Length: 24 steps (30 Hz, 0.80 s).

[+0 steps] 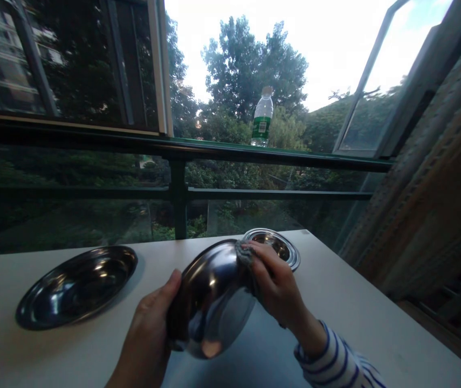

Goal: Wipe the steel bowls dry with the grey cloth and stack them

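Left hand (149, 320): fingers closed on the edge of a metal bowl (210, 307), thumb showing, the rest hidden.
Right hand (277, 285): fingers bent over a grey cloth (243, 253), pressing it to the bowl's far right side.
Metal bowl: tilted, above the surface (347, 307), between both hands.
Oval dish (78, 291): on the surface, left.
Rimmed dish (277, 245): far, behind the right hand.

Green-labelled bottle (261, 123) on dark railing (295, 158); leafy trees (250, 64) outside; patterned curtain (432, 183) at right.
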Available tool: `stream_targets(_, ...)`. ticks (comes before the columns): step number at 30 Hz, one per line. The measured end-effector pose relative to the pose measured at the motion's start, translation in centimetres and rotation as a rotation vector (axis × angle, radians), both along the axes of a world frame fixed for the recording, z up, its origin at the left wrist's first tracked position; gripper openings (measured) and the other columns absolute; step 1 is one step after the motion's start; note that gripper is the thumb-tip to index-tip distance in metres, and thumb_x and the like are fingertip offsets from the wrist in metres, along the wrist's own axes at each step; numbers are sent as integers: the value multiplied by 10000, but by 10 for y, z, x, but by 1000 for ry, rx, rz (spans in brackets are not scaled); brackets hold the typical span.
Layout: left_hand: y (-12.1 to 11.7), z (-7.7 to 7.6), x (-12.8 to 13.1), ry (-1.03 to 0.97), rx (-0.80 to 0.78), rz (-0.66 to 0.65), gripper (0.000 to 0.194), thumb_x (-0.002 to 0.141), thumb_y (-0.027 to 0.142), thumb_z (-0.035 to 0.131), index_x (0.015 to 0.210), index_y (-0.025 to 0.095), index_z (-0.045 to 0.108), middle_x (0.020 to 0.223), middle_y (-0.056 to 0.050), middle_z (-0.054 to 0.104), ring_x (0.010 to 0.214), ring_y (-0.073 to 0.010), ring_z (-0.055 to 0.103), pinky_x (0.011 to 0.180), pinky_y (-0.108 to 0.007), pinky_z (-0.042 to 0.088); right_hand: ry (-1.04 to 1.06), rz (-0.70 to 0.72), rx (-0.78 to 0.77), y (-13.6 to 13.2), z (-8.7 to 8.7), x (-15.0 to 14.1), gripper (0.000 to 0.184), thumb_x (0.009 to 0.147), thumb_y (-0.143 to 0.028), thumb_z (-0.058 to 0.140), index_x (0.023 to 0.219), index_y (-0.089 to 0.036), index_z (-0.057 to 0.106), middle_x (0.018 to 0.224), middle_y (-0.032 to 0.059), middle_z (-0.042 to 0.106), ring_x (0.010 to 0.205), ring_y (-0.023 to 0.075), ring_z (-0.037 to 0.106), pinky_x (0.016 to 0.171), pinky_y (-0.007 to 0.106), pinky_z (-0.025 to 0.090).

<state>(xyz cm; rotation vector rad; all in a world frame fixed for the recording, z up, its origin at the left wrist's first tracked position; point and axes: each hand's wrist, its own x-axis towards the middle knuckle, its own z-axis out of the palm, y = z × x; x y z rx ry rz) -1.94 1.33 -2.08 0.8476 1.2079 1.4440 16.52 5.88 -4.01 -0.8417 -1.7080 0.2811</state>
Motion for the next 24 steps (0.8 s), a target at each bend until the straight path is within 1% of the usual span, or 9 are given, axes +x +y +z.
stream_targets(3,-5,-2,6,-75,-56,-160,315,705,442,622,553,170,667,501,-19,593,475,-133,513,461,-223,417,-162,37,101,-11,7,-4,249,885,-156,438,1083,-193,584,1109,76,614,1061,189,520,920,384,416)
stream_targets(4,-6,-3,7,-84,-69,-183,325,715,441,616,547,166,660,503,-17,586,471,-124,501,465,-216,407,-212,44,126,-15,9,-6,254,879,-146,441,1090,-191,575,1118,75,610,1067,192,510,918,388,413)
stream_targets(8,-9,-6,12,-126,-103,-187,297,710,404,637,560,148,651,520,-14,582,474,-111,485,480,-208,390,-413,51,213,-30,13,-15,282,847,-162,484,1122,-185,543,1171,65,590,1095,219,473,911,409,384)
stream_targets(12,-11,-5,14,-225,-117,-162,247,660,376,691,587,147,637,528,19,553,494,-96,480,486,-190,393,-569,52,323,-40,14,-24,291,849,-226,473,1121,-164,556,1190,47,593,1067,224,484,885,393,367)
stream_targets(15,-11,-3,15,-268,-145,-126,262,616,382,722,569,144,622,523,27,538,495,-92,482,458,-179,387,-621,39,456,-44,10,-32,266,862,-261,464,1058,-142,599,1131,40,634,1014,200,514,852,353,373)
stream_targets(19,-9,-3,13,-267,-180,-104,311,604,417,718,509,151,589,484,18,525,453,-104,473,404,-192,373,-637,19,651,-46,2,-41,200,850,-174,482,984,-163,631,1069,3,666,1014,156,520,808,310,371)
stream_targets(21,-8,-4,13,-247,-172,-112,321,604,429,715,504,151,590,488,12,533,449,-108,476,405,-199,380,-632,32,654,-45,0,-40,202,848,-175,490,997,-166,626,1085,4,658,1013,157,522,798,311,374)
stream_targets(22,-8,-4,13,-237,-166,-126,317,613,430,709,514,150,597,492,12,538,453,-110,481,418,-201,390,-621,40,620,-44,1,-38,205,851,-198,494,1009,-163,620,1097,13,652,1006,166,526,801,317,378)
stream_targets(24,-7,-5,13,-202,-142,-147,292,654,416,685,551,150,622,499,14,549,469,-111,493,462,-201,415,-580,50,492,-39,5,-30,239,858,-237,492,1057,-155,596,1130,37,630,1011,190,524,827,340,387)
